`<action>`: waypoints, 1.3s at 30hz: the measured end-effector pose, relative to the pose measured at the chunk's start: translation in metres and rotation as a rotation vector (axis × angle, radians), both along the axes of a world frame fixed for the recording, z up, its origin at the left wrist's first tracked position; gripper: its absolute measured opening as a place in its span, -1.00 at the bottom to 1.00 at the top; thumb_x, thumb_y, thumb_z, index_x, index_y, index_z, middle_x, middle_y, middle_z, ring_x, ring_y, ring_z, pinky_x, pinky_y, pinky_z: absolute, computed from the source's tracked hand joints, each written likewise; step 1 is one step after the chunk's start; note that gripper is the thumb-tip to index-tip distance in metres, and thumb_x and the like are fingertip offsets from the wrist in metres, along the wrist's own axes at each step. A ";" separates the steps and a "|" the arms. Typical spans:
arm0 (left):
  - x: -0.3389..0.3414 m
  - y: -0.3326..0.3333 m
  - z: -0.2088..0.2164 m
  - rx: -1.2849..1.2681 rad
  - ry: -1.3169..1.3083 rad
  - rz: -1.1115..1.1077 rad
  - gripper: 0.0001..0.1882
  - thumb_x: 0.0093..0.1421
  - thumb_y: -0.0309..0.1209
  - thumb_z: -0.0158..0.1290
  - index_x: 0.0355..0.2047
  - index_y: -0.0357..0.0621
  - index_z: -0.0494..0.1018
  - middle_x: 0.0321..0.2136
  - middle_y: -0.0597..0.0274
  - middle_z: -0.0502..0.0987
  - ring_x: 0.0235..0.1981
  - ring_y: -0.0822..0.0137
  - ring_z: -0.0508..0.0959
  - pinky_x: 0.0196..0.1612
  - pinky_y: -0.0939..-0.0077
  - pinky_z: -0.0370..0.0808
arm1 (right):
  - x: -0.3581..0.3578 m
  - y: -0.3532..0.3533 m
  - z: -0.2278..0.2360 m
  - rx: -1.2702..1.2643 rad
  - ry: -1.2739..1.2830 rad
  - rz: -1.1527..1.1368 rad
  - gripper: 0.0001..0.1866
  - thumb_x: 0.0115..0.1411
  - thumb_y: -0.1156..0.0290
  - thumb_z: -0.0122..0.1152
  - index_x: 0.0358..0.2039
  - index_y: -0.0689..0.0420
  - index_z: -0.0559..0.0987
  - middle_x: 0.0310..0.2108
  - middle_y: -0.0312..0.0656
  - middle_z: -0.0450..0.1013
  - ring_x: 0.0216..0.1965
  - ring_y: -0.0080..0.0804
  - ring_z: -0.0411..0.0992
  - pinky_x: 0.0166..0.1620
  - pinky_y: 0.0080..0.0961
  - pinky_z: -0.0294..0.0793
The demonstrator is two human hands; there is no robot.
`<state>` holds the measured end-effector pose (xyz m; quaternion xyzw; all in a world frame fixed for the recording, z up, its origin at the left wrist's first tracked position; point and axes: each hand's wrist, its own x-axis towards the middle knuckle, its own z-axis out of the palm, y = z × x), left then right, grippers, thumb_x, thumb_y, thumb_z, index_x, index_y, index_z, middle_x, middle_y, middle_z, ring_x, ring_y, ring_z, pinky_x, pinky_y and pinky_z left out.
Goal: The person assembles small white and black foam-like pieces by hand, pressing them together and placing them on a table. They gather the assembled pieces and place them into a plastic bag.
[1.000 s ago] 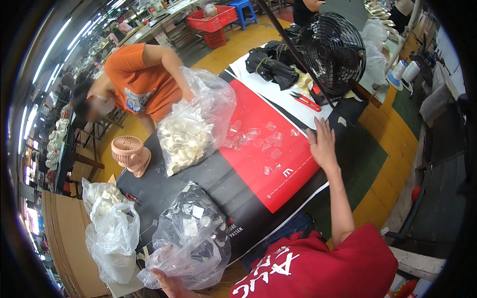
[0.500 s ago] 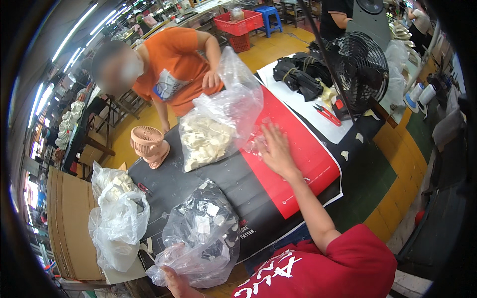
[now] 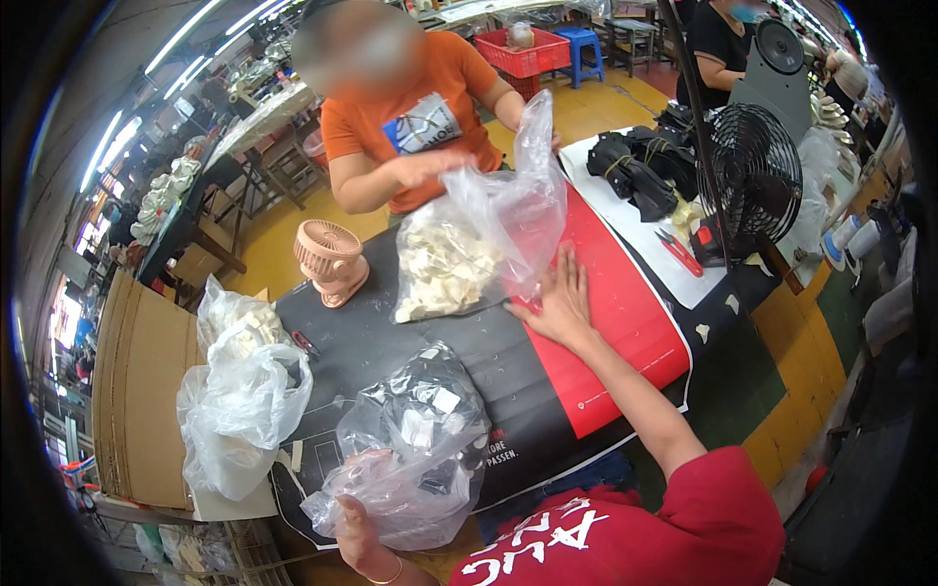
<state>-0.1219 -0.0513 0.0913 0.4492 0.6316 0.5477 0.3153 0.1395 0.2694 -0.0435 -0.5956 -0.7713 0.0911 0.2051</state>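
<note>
My right hand (image 3: 565, 305) lies on the red part of the table covering (image 3: 625, 361), fingers stretched out and apart. It is close to the lower corner of a clear bag of cream-coloured pieces (image 3: 445, 269). At the near left, my left hand (image 3: 360, 537) grips the gathered mouth of a clear plastic bag (image 3: 430, 479), its fingers partly behind the film. Dark and white small pieces (image 3: 430, 402) show inside that bag. Across the table, a person in an orange shirt (image 3: 420, 122) has one hand at the top of the cream-piece bag.
A pink fan (image 3: 332, 264) stands at the far left edge of the table. White plastic bags (image 3: 244, 400) lie beside cardboard (image 3: 142, 391). To the right are red-handled snips (image 3: 681, 252), bundled black pieces (image 3: 635, 171) and a black fan (image 3: 750, 176).
My right hand has drawn back slightly toward me over the red covering. The person opposite has straightened and raised a hand over the cream-piece bag, whose top now stands higher. The view has shifted.
</note>
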 end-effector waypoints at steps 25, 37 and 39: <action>0.010 0.003 -0.002 0.026 -0.189 0.020 -0.17 0.40 0.23 -0.29 0.13 -0.41 0.38 0.08 -0.03 0.48 0.06 0.12 0.49 0.17 0.23 0.37 | 0.059 -0.037 0.011 0.130 0.127 0.334 -0.22 0.12 -0.09 0.34 0.23 0.11 0.40 0.35 0.22 0.08 0.40 0.21 -0.01 0.38 0.09 -0.01; 0.021 -0.004 0.005 -0.003 -0.208 -0.188 -0.17 0.41 0.21 -0.29 0.20 -0.44 0.30 0.12 -0.04 0.45 0.11 0.16 0.46 0.20 0.24 0.37 | 0.051 0.133 -0.003 0.233 -0.182 0.014 -0.20 0.19 -0.19 0.13 0.22 0.20 0.39 0.40 0.24 -0.01 0.47 0.12 -0.19 0.44 0.10 -0.28; 0.022 -0.003 0.003 0.010 -0.230 -0.201 -0.21 0.43 0.16 -0.31 0.21 -0.43 0.29 0.13 -0.03 0.44 0.13 0.16 0.45 0.22 0.26 0.35 | 0.051 0.142 0.000 0.302 -0.184 0.003 -0.36 0.20 0.00 0.19 0.15 0.19 0.45 0.32 0.16 0.17 0.44 0.08 -0.06 0.43 0.12 -0.19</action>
